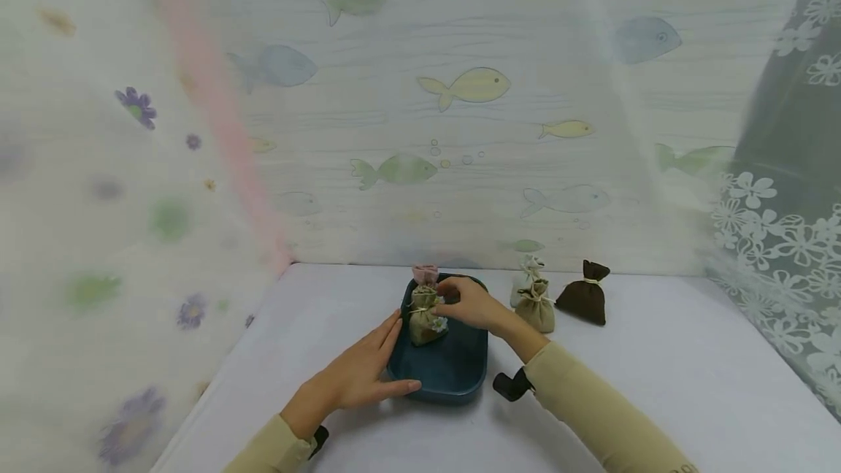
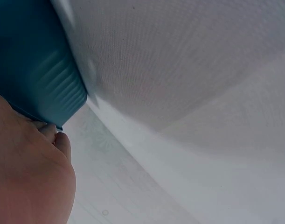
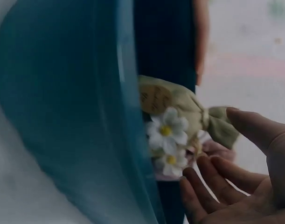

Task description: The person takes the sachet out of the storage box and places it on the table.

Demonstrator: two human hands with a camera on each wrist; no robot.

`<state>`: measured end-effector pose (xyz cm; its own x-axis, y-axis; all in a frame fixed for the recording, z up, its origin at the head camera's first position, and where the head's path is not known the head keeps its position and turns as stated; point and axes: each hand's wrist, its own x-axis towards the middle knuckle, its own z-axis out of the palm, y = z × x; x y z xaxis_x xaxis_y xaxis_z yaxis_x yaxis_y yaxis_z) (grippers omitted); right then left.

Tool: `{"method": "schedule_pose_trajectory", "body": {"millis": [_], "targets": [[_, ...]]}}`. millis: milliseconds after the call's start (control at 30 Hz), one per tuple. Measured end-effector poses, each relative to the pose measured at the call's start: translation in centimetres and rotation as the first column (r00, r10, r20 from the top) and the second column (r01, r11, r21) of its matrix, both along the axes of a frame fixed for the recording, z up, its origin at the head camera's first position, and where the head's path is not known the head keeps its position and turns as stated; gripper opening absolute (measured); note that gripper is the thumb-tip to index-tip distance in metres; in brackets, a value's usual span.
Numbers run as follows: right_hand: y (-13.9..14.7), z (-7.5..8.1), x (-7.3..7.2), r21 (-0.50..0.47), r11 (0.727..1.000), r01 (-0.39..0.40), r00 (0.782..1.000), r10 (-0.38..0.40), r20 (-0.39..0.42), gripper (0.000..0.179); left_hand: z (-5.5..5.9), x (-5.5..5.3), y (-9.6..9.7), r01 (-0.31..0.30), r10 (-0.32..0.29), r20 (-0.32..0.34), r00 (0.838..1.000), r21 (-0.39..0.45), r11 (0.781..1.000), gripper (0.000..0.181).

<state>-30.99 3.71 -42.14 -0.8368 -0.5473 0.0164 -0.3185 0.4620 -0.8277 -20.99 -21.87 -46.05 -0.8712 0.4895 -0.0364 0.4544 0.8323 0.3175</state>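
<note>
Soft even light, blurry wrist views

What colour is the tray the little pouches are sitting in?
Dark teal blue. The tray shows best in the head view.

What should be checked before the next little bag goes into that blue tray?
1. Blue tray steadied by left hand: ok.
2. Olive sachet standing inside the tray: ok.
3. Right hand let go of the sachet: cannot tell; its fingers sit at the tied neck.
4. Free floor left in the tray: ok.
5. Tan bag and brown bag waiting on the table: ok.
</note>
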Motion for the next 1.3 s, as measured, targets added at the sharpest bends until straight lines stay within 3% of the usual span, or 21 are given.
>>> {"method": "schedule_pose_trajectory", "body": {"millis": [167,467,700,967,1067,1300], "targets": [[-1.0,-0.6,-0.2,0.007,1.0,-0.006,0.999,0.006,0.037,0.058,-0.2,-0.3,0.3,0.0,0.0,0.006,1.0,-0.008,1.0,0.11],[-2.0,-0.6,-0.3,0.043,0.997,-0.065,0.995,0.068,-0.074,0.008,-0.4,-0.2,0.1,-0.022,0.022,-0.022,1.0,0.017,1.0,0.112],[-1.0,0.8,0.7,-0.001,0.996,-0.087,0.994,0.086,-0.073,0.008,-0.7,-0.2,0.0,-0.015,0.016,-0.02,1.0,0.017,1.0,0.11],[2.3,3.7,3.2,-0.07,0.995,-0.075,0.994,0.069,-0.081,0.026,-0.9,0.1,0.0,-0.025,0.026,-0.022,0.999,0.024,0.999,0.112],[4.6,4.4,4.1,-0.071,0.996,-0.056,0.993,0.048,-0.109,0.019,-1.0,0.0,0.1,-0.024,0.025,-0.03,0.999,0.034,0.999,0.111],[10.4,4.1,5.5,-0.089,0.996,-0.007,0.995,-0.002,-0.101,0.015,-1.1,0.1,0.2,-0.023,0.024,-0.043,0.999,0.031,0.999,0.111]]}}
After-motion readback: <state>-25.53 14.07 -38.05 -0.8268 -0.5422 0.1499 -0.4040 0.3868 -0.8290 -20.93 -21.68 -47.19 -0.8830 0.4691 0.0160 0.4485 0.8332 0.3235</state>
